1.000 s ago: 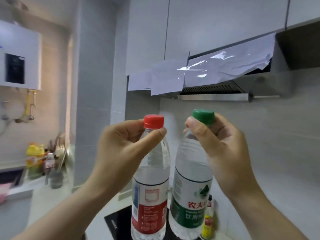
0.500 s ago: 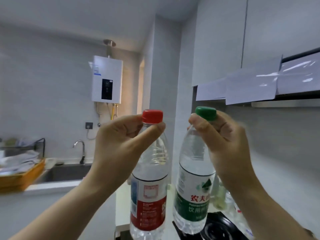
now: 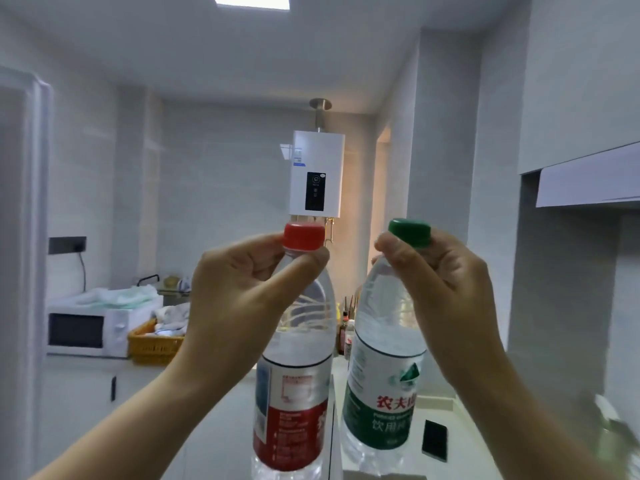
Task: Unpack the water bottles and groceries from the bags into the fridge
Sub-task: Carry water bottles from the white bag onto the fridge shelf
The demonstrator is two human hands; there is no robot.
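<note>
Here, the left hand (image 3: 239, 292) grasps the red-capped bottle (image 3: 294, 368) by its neck. The right hand (image 3: 446, 292) grasps the green-capped bottle (image 3: 381, 372) likewise. Both bottles hang upright, side by side, near the camera; a microwave (image 3: 86, 329) sits far left.

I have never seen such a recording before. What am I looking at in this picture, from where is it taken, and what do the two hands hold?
No machine here: a person wears a camera on the head, so you see their own two arms from above. The left hand holds a red-capped water bottle by its neck; the right hand holds a green-capped water bottle the same way. Both hang in the air. Behind is a kitchen: a microwave and a yellow basket on the counter, a white water heater on the wall, a dark phone on the near surface.
</note>
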